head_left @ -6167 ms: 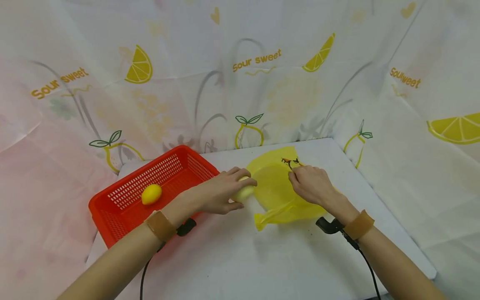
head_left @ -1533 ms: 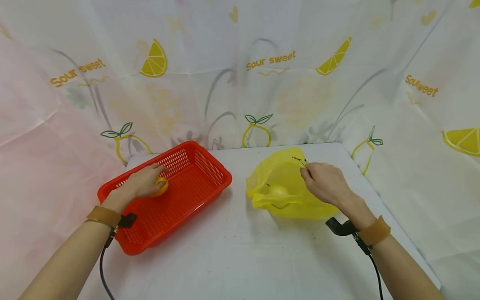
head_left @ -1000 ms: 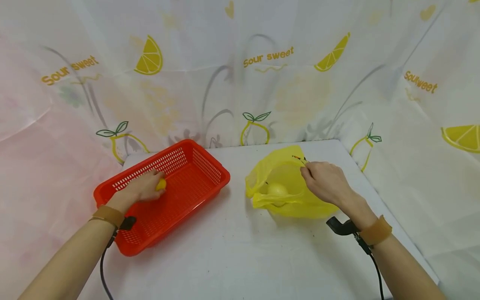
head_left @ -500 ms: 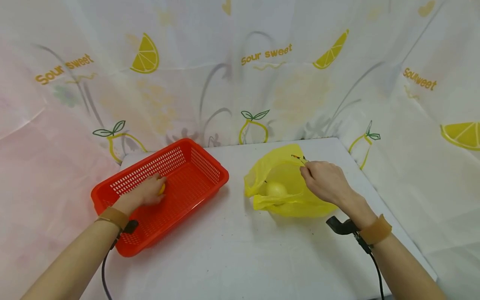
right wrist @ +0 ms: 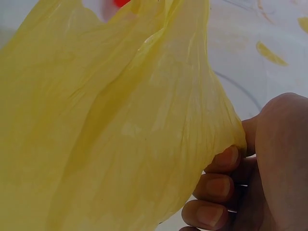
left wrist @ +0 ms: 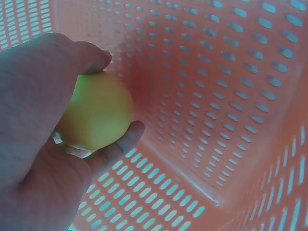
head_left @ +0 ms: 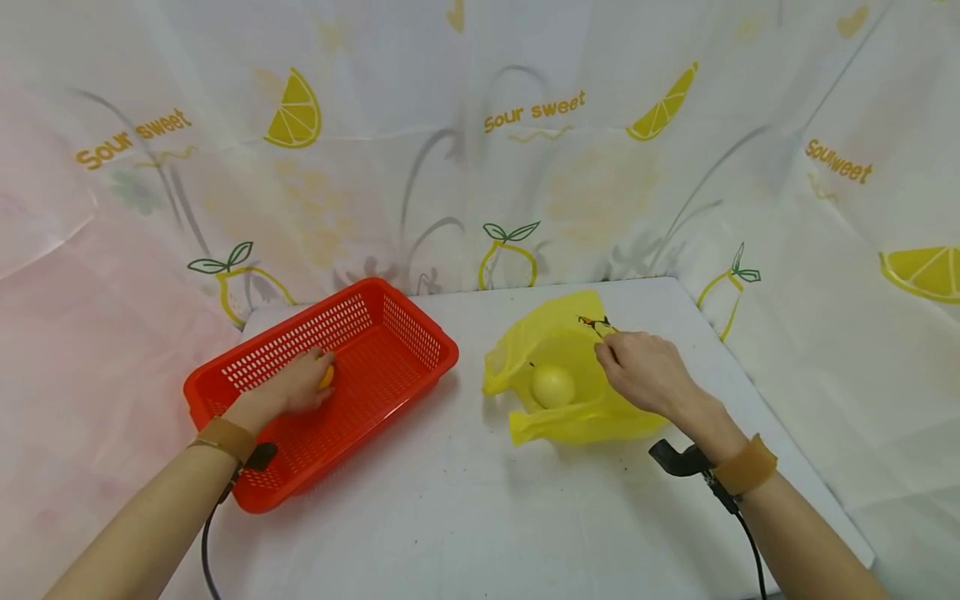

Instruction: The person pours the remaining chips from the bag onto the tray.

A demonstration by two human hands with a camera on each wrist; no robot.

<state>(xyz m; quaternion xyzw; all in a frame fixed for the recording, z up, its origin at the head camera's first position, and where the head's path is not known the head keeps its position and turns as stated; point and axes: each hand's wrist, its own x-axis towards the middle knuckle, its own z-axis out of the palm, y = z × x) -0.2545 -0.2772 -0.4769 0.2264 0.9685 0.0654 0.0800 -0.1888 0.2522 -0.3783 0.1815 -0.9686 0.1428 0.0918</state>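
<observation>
Inside the red basket [head_left: 375, 367], my left hand [head_left: 300, 383] grips a yellow lemon [left wrist: 98, 113]. In the left wrist view, thumb and fingers curl around the lemon near the basket's perforated wall; the head view shows only a sliver of it. My right hand [head_left: 645, 371] pinches the edge of a yellow plastic bag [head_left: 592, 425] and holds it up. A pale yellow round fruit [head_left: 553, 387] with a thin dark stem lies in the bag's mouth. In the right wrist view the bag [right wrist: 130, 134] hangs stretched from the pinching fingertips.
The white table [head_left: 450, 517] carries the basket at left and the bag at right, with a gap between them. A printed white cloth [head_left: 465, 167] rises behind and along the sides. Thin black cables [head_left: 753, 542] run from both wrist cameras.
The pale fruit, held in my left hand 6.2 seconds ago, now lies in the bag. My left hand has moved into the basket and onto the lemon. My right hand has lately shifted slightly.
</observation>
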